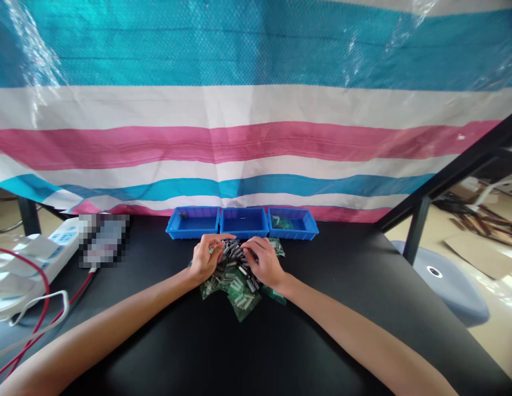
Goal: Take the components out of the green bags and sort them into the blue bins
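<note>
We see the left hand [206,258] and right hand [266,263] apart, both curved over a heap of green packets [241,300] at lower middle; we cannot tell if they clamp any. Three blue bins [244,224] stand just behind, probably for easy reach.

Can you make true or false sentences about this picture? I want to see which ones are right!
1. Three blue bins stand in a row. True.
2. Both hands are inside the bins. False: the left hand and right hand are on a pile of small green packets in front of them.
3. The rightmost bin has something green in it. True.
4. The sheet behind is all green. False: the striped tarp shows blue, white and pink.
</note>
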`<state>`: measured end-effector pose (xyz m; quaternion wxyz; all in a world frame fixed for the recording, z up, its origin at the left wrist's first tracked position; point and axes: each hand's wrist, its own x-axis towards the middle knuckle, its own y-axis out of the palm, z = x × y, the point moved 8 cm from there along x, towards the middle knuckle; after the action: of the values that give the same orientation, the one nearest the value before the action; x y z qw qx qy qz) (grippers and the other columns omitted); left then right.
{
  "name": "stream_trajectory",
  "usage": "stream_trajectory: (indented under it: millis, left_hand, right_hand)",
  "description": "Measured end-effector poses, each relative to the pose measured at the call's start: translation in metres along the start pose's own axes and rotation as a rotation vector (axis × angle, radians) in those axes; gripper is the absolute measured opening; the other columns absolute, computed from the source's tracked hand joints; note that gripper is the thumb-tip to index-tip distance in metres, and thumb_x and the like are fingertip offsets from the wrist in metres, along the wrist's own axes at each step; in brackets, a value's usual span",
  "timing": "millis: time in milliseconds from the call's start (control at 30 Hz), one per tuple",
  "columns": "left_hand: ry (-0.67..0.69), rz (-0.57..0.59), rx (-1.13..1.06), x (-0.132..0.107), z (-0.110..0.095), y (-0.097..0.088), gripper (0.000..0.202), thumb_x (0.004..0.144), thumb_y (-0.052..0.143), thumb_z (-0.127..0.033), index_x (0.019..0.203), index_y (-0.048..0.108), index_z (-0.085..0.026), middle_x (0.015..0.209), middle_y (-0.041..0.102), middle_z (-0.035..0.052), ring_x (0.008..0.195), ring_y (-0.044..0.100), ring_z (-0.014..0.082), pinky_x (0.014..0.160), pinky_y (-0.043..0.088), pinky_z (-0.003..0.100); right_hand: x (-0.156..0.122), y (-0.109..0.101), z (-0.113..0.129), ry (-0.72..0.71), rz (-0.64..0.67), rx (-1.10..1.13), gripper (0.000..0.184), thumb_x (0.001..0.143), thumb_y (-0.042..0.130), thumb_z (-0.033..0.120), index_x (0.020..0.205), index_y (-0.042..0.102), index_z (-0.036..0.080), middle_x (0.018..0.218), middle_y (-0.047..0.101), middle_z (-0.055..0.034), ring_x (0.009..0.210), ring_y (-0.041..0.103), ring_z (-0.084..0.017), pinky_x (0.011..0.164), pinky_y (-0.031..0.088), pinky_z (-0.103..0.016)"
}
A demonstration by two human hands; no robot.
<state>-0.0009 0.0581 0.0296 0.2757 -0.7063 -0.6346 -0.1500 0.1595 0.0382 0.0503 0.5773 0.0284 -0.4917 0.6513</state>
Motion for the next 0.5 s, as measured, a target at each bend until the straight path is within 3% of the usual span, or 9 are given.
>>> stream_trajectory:
  millis: [500]
  left_hand:
    - [-0.018, -0.06, 0.022, -0.0026, 0.0059, -0.0045, 0.016, 0.095, 0.049, -0.036, 0.096, 0.044, -0.021, 0.089, 0.071, 0.0037, 0.043, 0.042, 0.0039, 0.045, 0.037, 0.017]
  right_hand:
    - [-0.0007, 0.0014, -0.0022, 0.009, 0.007, -0.013, 0.016, 0.095, 0.046, 0.02, 0.094, 0.063, 0.019, 0.09, 0.067, -0.0068, 0.085, 0.062, -0.02, 0.078, 0.041, -0.035]
